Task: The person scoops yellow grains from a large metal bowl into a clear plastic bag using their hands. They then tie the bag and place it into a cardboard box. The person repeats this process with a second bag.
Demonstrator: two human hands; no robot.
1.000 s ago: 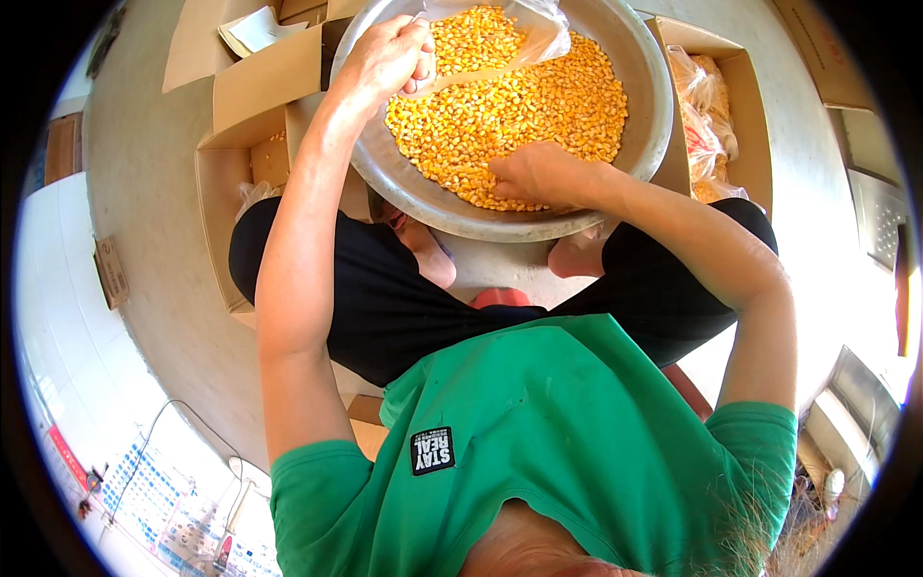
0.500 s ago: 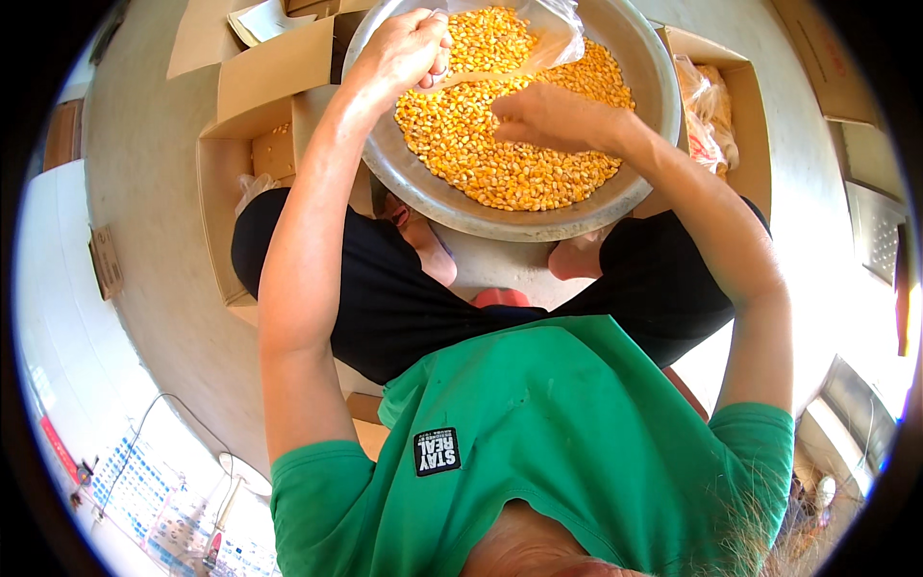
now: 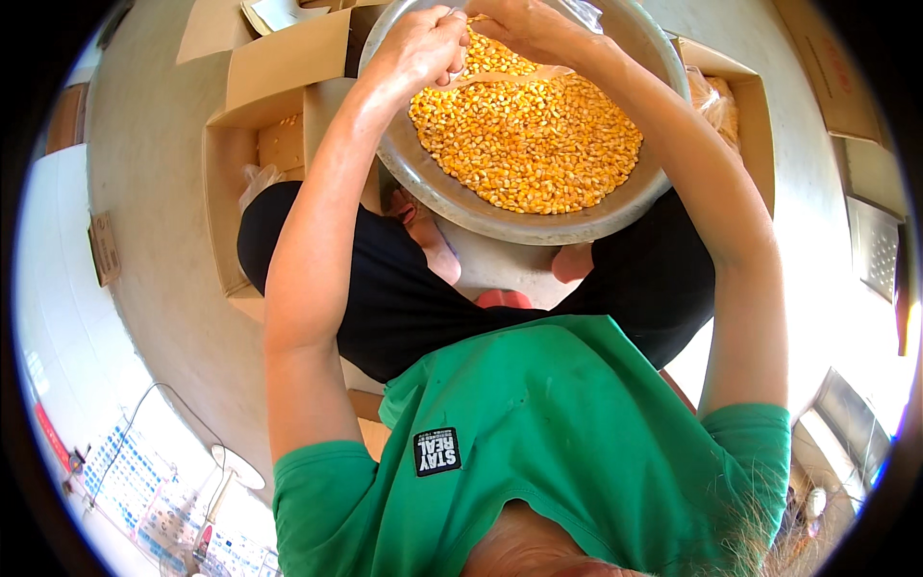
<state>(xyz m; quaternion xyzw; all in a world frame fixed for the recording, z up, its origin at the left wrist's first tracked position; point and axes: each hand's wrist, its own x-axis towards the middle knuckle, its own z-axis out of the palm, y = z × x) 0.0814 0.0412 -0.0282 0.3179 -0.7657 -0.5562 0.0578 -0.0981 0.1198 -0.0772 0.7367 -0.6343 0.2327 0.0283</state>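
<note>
A wide metal basin (image 3: 538, 229) in front of me holds a broad layer of yellow corn kernels (image 3: 538, 154). A clear plastic bag (image 3: 514, 77) lies over the kernels at the far side, with corn showing in and through it. My left hand (image 3: 420, 48) is closed on the edge of this bag. Close beside it, over the bag's mouth, is my right hand (image 3: 524, 29). Its fingers look drawn together next to the left fingers; what they hold, if anything, is hidden.
An open cardboard box (image 3: 226, 192) at the left has a few kernels inside. Another box (image 3: 279, 67) with papers stands behind it. On the right, a box (image 3: 760, 125) contains filled clear bags (image 3: 716, 106). My feet (image 3: 437, 255) and knees flank the basin.
My right hand has risen from above the loose corn to the bag's mouth, beside my left hand. My left hand keeps hold of the bag. The view has shifted slightly.
</note>
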